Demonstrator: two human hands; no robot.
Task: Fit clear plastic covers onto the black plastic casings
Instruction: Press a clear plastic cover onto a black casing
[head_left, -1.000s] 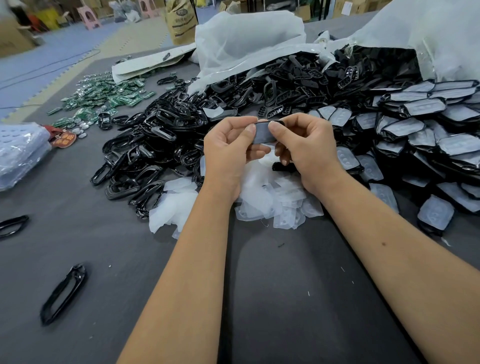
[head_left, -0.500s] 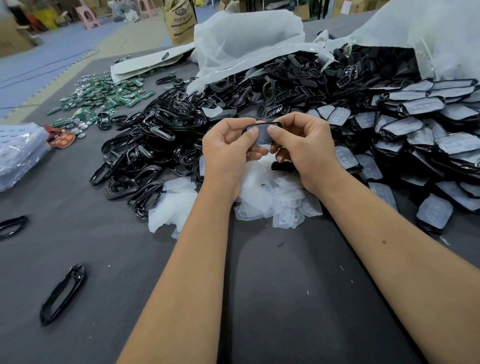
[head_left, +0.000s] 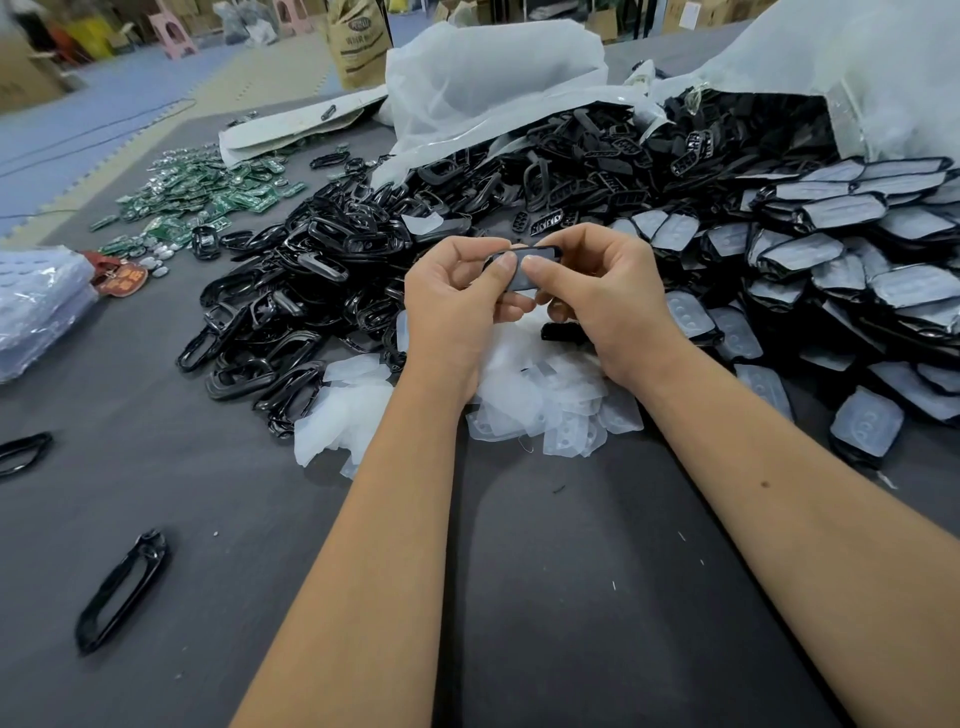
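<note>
Fingers (head_left: 506, 267) of both hands pinch one black casing (head_left: 524, 270) with a clear cover on it, held above the worktop (head_left: 571, 597). Left hand (head_left: 452, 306) grips its left end, right hand (head_left: 608, 301) its right end, both thumbs pressing the cover. Below: one heap of loose clear covers (head_left: 540, 405). Left: one pile of bare casings (head_left: 311, 291), too many to count. Right: one pile of covered casings (head_left: 831, 270). Two stray casings (head_left: 122, 590) lie near left.

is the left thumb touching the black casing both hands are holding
Touching. The head view shows the left hand with its thumb pressed flat on the black casing, no gap visible, beside the right hand thumb pinching it too.
</note>
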